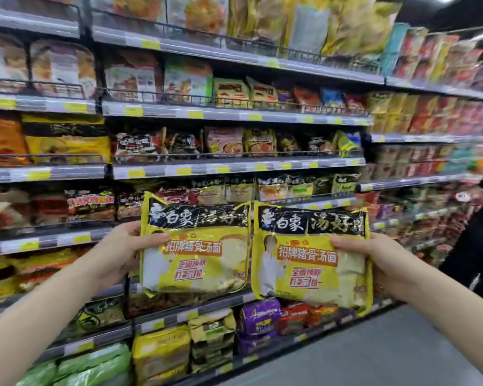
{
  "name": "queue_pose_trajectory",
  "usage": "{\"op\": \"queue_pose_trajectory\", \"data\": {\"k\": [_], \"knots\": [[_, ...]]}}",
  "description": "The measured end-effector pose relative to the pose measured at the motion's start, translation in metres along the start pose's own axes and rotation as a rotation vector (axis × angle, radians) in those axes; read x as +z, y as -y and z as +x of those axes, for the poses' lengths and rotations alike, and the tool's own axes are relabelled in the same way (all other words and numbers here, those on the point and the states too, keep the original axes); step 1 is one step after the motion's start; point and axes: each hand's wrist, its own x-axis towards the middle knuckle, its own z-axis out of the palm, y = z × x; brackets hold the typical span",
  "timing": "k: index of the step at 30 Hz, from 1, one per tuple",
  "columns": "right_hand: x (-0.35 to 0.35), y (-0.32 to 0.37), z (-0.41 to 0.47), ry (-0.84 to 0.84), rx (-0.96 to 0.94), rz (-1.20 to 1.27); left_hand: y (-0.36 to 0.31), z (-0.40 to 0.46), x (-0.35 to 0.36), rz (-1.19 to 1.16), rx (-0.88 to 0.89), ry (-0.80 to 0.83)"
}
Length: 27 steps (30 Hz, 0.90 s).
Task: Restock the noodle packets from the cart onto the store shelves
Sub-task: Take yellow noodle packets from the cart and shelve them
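both hands are loaded, left hand (123,253) gripping one yellow packet (195,246) and right hand (374,263) gripping the other packet (313,254), both upright, side by side, right in front of the shelves (234,165).

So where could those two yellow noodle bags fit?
Mostly it's crowded. The shelves look packed. The one dark gap is behind the left yellow packet, beside the red packets. The grey floor is bare. Each hand, left hand, right hand, holds one packet.
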Motion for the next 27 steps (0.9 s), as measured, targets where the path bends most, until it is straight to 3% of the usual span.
{"op": "queue_pose_trajectory", "data": {"k": [11,27], "knots": [[-0.063,-0.013,0.104,-0.033,0.008,0.040,-0.011,0.107,0.058,0.046,0.057,0.089],[-0.089,0.030,0.327,0.049,-0.056,0.041,-0.017,0.289,0.077,0.048,0.103,-0.005]]}}
